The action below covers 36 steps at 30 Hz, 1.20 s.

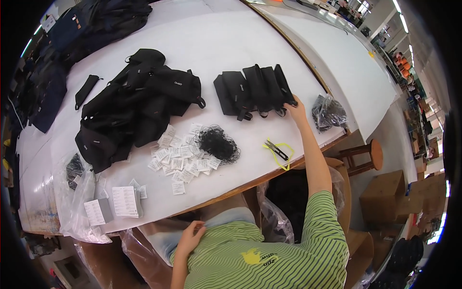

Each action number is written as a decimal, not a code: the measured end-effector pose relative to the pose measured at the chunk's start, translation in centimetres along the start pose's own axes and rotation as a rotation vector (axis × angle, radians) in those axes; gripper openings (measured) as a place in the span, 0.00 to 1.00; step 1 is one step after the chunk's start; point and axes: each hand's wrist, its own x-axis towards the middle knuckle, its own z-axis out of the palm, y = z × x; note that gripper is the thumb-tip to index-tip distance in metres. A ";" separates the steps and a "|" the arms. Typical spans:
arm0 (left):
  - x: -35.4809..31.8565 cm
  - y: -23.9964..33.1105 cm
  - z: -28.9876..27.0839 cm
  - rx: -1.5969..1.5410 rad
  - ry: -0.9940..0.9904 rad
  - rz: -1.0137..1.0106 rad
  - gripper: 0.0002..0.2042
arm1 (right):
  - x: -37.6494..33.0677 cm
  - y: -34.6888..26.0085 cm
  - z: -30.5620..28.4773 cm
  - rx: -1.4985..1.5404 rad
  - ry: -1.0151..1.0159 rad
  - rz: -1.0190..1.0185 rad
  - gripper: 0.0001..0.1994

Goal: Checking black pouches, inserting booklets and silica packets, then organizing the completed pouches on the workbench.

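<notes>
My right hand reaches far out over the white table, its fingers closed on the lower end of the rightmost black fabric pouch. That pouch stands tilted at the end of an overlapping row of black pouches with small loops along their near edge. My left hand rests against my waist below the table edge, fingers apart and holding nothing. Thread snips with a yellow cord lie on the table near my right forearm.
A heap of black pouches covers the left middle. Before it lie loose white tags, a tangle of black strings and stacked white cards. A clear bag of black items sits at right; a wooden stool stands beyond the edge.
</notes>
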 end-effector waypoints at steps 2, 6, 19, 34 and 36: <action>0.4 0.0 0.1 -0.012 -0.036 -0.018 0.14 | 0.5 0.1 1.3 0.092 -0.014 -0.046 0.27; 0.5 0.2 0.1 0.010 -0.023 -0.018 0.14 | 0.8 -0.8 2.2 0.019 -0.062 -0.036 0.31; -0.1 0.0 -0.2 0.025 -0.018 0.005 0.15 | -3.7 -7.5 2.7 -0.632 0.306 -0.327 0.31; -0.4 -1.1 -0.2 -0.075 -0.026 -0.015 0.16 | -6.6 -10.4 19.4 -0.962 -0.053 -0.293 0.36; -0.5 -1.2 -0.2 -0.096 -0.019 -0.007 0.13 | -6.4 -10.7 19.7 -0.990 -0.057 -0.273 0.37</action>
